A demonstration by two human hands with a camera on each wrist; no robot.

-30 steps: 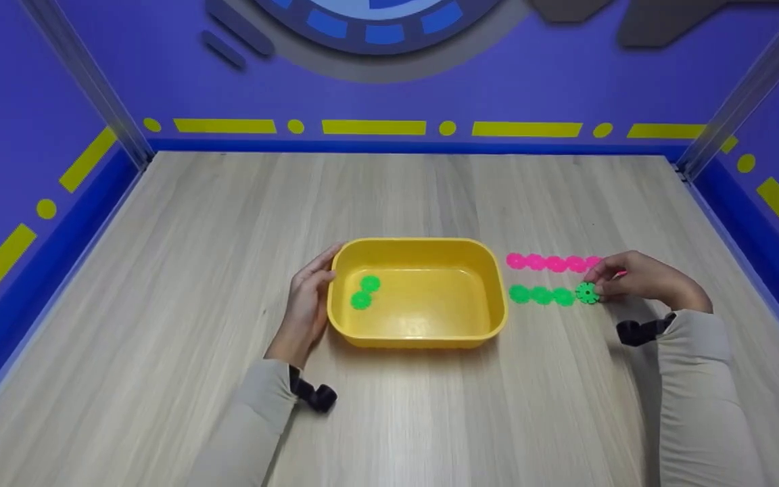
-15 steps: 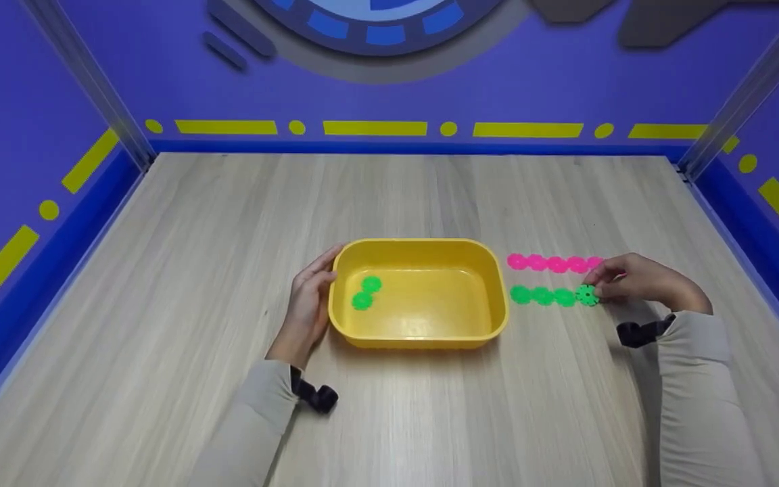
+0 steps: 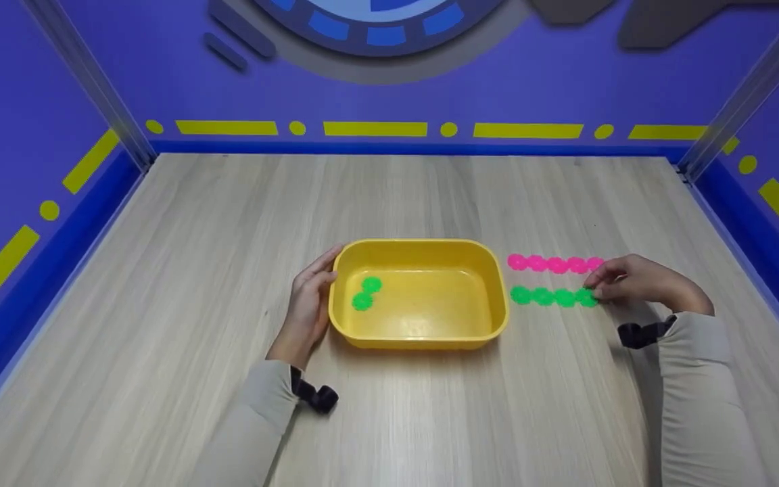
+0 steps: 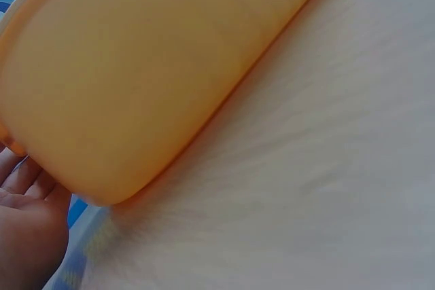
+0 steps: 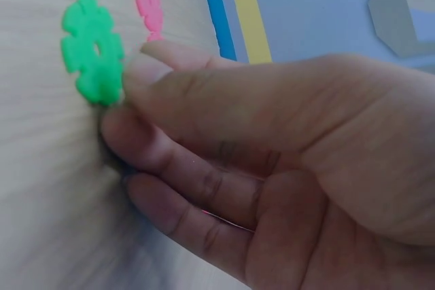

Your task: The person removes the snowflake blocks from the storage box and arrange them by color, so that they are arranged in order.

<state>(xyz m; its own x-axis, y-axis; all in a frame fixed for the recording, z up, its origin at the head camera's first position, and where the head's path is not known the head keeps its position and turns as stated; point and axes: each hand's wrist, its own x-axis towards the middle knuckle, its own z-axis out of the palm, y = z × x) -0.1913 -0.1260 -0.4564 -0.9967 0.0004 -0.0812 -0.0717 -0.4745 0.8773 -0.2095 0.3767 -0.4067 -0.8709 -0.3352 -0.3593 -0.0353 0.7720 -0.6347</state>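
A yellow plastic bin (image 3: pixel 423 343) stands mid-table, with two joined green notched discs (image 3: pixel 362 301) inside at its left. My left hand (image 3: pixel 307 297) holds the bin's left side, thumb at the rim; its fingers lie partly hidden behind the bin wall in the left wrist view. Right of the bin runs a row of green snowflake discs (image 3: pixel 544 296). My right hand (image 3: pixel 646 281) pinches the row's right-end green disc (image 5: pixel 93 52) at its edge between thumb and finger. That disc lines up with its neighbour, edges meeting.
Behind the green row lies a parallel row of pink snowflake discs (image 3: pixel 557 264), its right end hidden by my right hand. The wooden table (image 3: pixel 430 419) is bounded by blue panels (image 3: pixel 389 101) at the back and sides.
The end green disc, earlier tilted up beside the row, has come down level and in line with the other green discs. My left hand and the bin have stayed put.
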